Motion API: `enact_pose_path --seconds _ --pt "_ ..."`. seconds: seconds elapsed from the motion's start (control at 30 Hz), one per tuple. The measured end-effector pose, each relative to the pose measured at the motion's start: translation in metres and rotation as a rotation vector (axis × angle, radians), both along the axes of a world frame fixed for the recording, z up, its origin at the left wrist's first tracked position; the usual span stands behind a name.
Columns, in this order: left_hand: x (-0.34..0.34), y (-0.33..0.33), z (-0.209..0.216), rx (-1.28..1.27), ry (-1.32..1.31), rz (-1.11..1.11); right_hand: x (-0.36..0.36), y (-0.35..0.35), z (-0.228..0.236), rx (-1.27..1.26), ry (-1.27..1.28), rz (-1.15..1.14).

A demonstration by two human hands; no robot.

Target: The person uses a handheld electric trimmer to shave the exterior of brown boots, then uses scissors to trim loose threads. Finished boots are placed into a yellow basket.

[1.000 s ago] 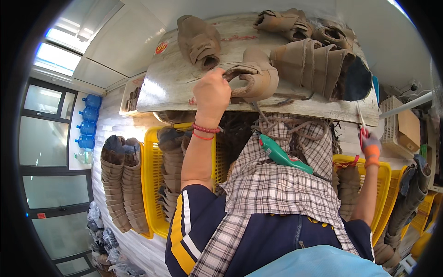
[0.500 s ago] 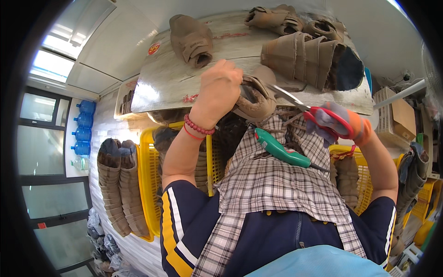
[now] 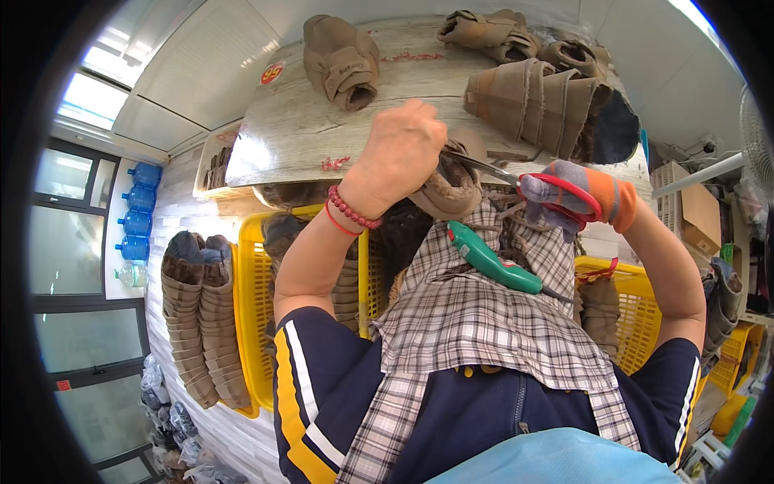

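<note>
At the table's near edge, my bare left hand [image 3: 401, 152] is closed on a brown fleece-lined shoe upper [image 3: 448, 196], its opening turned towards me. My right hand [image 3: 571, 196], in a grey and orange glove, grips scissors [image 3: 506, 175] with red handles. Their blades reach left to the upper's opening, close by the left fingers; the tips are hidden there. Below, a green handheld tool [image 3: 496, 260] with a black tip lies on the checked apron [image 3: 476, 315] over my lap. Beside it are some brown strips [image 3: 516, 222].
On the wooden table [image 3: 282, 137] lie a single brown upper [image 3: 343, 64], a nested stack of uppers [image 3: 536, 105] at right and several more behind. Yellow baskets [image 3: 256, 310] holding uppers flank my lap. Two long upper stacks [image 3: 201, 319] lean at left.
The scissors have come left, from beside the upper to its opening, with the blades closer together. My left hand has shifted slightly right with the upper.
</note>
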State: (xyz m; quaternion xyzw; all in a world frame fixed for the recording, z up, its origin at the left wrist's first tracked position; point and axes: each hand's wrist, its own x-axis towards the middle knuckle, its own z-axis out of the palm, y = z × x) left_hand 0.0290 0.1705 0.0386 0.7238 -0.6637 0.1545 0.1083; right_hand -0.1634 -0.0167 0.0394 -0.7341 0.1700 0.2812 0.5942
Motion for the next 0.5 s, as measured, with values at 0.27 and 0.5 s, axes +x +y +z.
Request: enact_pose_path --seconds 0.27,0.5 --pt "-0.002 -0.004 0.0022 0.023 -0.023 0.001 0.0008 0.0007 0.0004 -0.011 0.015 -0.036" --pt "0.0019 -0.0045 0.0032 0.012 -0.032 -0.007 -0.0042 -0.0049 -0.0083 0.061 0.036 -0.031"
